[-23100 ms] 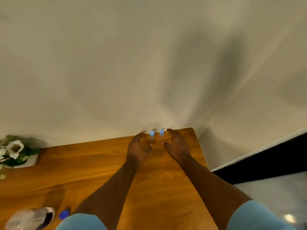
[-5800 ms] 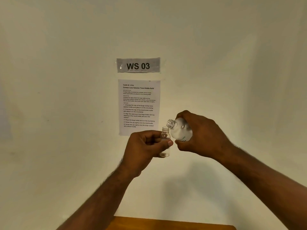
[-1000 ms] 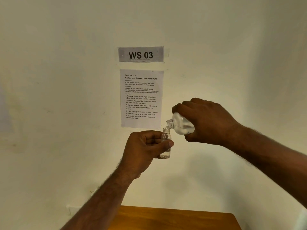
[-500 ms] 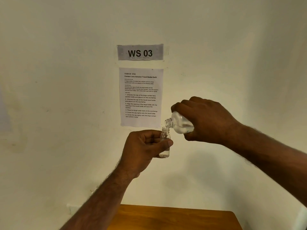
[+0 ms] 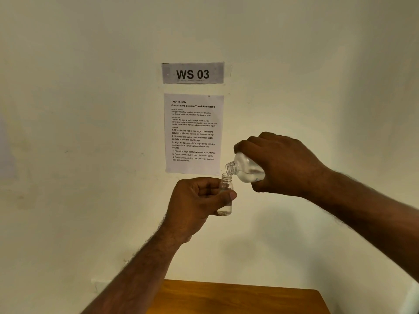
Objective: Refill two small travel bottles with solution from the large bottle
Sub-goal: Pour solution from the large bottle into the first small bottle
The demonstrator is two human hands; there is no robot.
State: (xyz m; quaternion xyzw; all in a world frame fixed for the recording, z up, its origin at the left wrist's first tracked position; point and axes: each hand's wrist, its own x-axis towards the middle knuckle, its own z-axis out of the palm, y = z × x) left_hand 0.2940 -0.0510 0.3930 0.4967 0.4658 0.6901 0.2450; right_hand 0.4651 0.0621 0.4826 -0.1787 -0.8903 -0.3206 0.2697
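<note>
Travel bottle [image 5: 225, 196], uncapped, upright mid-air at frame centre, pinched by left hand [image 5: 197, 205]; shallow liquid at its bottom. Right hand [image 5: 281, 164] wraps large bottle [image 5: 246, 169], tilted, mouth at 2 o'clock just above the small neck. Step: pouring, likely early. Next: steady tilt, keep mouths aligned, stop before overflow. Table [image 5: 238, 298] edge at 6 o'clock, well below; wall sheet [image 5: 193, 132] behind; open air around.
</note>
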